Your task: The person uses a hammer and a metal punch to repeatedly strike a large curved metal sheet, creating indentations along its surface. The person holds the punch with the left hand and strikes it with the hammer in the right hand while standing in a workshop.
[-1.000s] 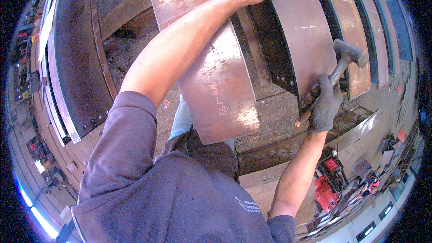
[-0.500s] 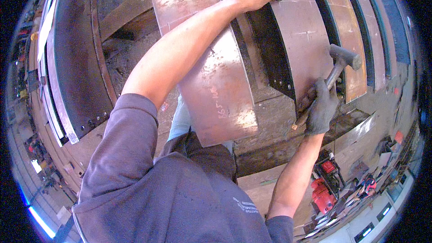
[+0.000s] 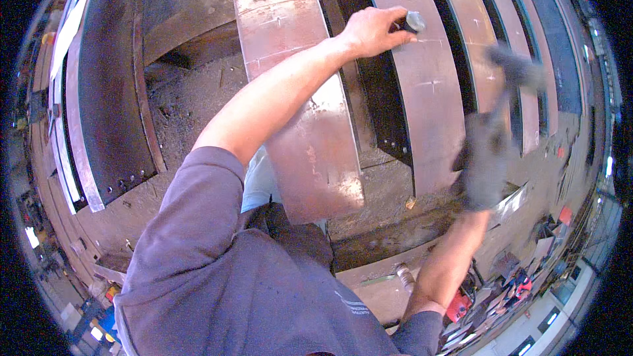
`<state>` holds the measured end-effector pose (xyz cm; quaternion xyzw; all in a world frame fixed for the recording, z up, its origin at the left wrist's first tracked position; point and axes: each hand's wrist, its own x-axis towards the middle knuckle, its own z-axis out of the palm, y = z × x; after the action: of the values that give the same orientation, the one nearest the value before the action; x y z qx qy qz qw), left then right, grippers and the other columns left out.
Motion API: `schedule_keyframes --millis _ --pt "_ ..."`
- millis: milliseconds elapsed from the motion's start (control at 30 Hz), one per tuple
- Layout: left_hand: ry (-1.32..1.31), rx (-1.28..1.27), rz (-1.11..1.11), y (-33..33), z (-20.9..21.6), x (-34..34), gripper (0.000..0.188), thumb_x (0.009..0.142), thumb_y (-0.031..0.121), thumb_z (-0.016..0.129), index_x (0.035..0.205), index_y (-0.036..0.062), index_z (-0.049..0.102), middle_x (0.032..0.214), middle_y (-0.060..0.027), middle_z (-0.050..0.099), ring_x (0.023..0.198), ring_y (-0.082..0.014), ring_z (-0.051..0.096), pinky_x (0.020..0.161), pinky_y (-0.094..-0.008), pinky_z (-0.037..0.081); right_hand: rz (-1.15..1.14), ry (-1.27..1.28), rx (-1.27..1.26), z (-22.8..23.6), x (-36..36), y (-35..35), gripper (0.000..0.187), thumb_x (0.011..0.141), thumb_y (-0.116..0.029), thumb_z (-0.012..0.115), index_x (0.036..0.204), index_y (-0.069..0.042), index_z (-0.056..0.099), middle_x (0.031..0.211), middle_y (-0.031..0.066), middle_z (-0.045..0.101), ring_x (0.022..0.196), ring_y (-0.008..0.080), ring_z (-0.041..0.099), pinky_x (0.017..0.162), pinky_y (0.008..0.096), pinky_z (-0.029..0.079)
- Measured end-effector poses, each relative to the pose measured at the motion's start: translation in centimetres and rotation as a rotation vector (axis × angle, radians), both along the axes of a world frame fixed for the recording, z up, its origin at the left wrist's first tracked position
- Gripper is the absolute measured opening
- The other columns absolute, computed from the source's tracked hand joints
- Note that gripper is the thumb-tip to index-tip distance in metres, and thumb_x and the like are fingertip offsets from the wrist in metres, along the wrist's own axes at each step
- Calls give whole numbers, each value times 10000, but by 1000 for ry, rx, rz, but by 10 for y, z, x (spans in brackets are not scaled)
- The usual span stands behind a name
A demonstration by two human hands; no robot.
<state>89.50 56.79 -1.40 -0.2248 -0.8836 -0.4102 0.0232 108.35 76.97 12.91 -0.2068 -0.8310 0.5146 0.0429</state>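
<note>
My bare left hand (image 3: 377, 31) grips a short, dark, round punch (image 3: 415, 22) with a pale flat end turned up. It stands on or just over a brown steel beam (image 3: 430, 102) marked with thin white crosses; its lower end is hidden. My left forearm crosses a nearer steel beam (image 3: 316, 165) with shiny patches and chalk writing. In a dark glove, my right hand (image 3: 486, 175) is closed round the handle of a hammer (image 3: 517, 69). Hand and hammer are smeared by motion, right of the marked beam, the hammer head up and away from the punch.
More long steel beams lie side by side: a rusty yellowish one (image 3: 471, 26) and others to the right, and a dark one (image 3: 112, 92) with bolt holes to the left. Dark gaps separate them. A red machine (image 3: 459, 304) and scrap pieces lie at lower right.
My left hand and the punch sit lower in the picture, and the view has shifted over the beams. The hammer in my right hand has swung right and is now blurred.
</note>
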Motion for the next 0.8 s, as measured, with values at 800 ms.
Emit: schedule_keyframes --millis 800 --pt "-322 304 0 -5 2 -44 619 884 550 760 1120 -17 682 1067 -176 765 996 -251 744 897 -392 562 -390 17 -126 -128 53 33 187 950 -166 608 798 -97 523 618 -5 485 458 107 442 428 298 376"
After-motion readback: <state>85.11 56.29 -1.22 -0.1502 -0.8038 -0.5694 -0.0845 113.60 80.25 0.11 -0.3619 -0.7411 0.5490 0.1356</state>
